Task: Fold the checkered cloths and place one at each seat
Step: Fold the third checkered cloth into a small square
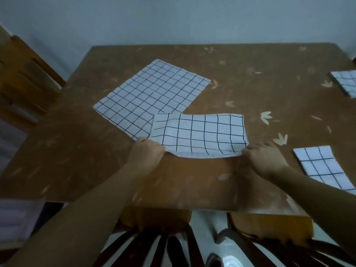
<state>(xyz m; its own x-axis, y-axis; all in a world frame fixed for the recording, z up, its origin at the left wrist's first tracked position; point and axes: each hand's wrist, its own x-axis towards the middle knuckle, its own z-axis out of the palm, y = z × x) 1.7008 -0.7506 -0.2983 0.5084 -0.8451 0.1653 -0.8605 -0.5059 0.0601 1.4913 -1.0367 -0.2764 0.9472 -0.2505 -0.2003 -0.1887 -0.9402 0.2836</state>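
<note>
- Your left hand pinches the lower left corner of the half-folded cloth, fingers closed on the doubled edge at centre frame.
- Your right hand grips the lower right corner of that same cloth, fingers curled over the near edge.
- Between your two hands the near edge is stretched, sagging a little in the middle; the cloth lies as a wide rectangle with its layers stacked.
- The upper left corner of this folded piece overlaps the near corner of a flat open cloth, which lies spread and turned at an angle in the upper middle of the frame.
- At the right edge, below centre, a folded cloth rests on the table, well apart from your right hand and partly cut by the frame.
- Higher on the right edge a second folded cloth lies near the table's far right side, only partly in view.
- All four cloths are white with a dark grid and lie on the brown table, which has a pale leaf pattern.
- Below the near table edge, at the bottom of the frame, you can see the dark slats of a chair back.
- Another wooden chair stands at the upper left, beside the table's left side.
</note>
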